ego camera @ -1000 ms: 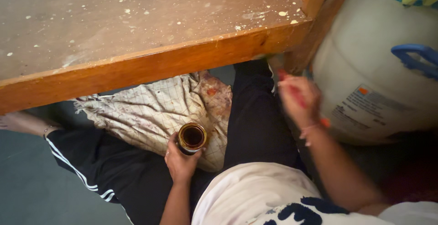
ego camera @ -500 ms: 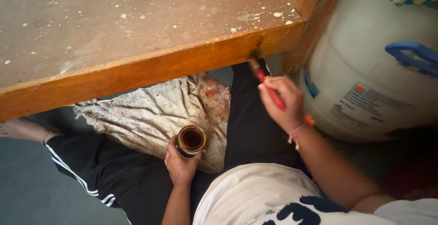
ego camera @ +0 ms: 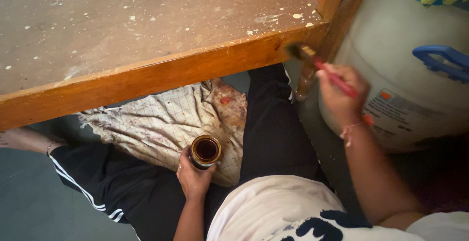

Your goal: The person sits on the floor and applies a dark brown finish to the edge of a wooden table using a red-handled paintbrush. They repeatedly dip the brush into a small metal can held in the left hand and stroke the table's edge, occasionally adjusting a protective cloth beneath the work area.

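My left hand (ego camera: 193,174) grips a small open tin (ego camera: 205,151) of dark brown stain, held low above my lap. My right hand (ego camera: 340,94) holds a red-handled paintbrush (ego camera: 320,66). Its dark bristles touch the orange-brown front edge (ego camera: 161,72) of a wooden table close to the right corner. The tabletop (ego camera: 146,21) is dull brown and flecked with pale paint spots.
A stained checked cloth (ego camera: 166,121) lies on the floor under the table, between my legs in black trousers (ego camera: 273,128). A large white plastic drum (ego camera: 405,75) with a blue handle stands at the right, beside the table leg (ego camera: 342,21). Grey floor shows at the left.
My right hand swung the brush left along the table edge, then back right and up to the corner. My left hand and the tin stayed put.
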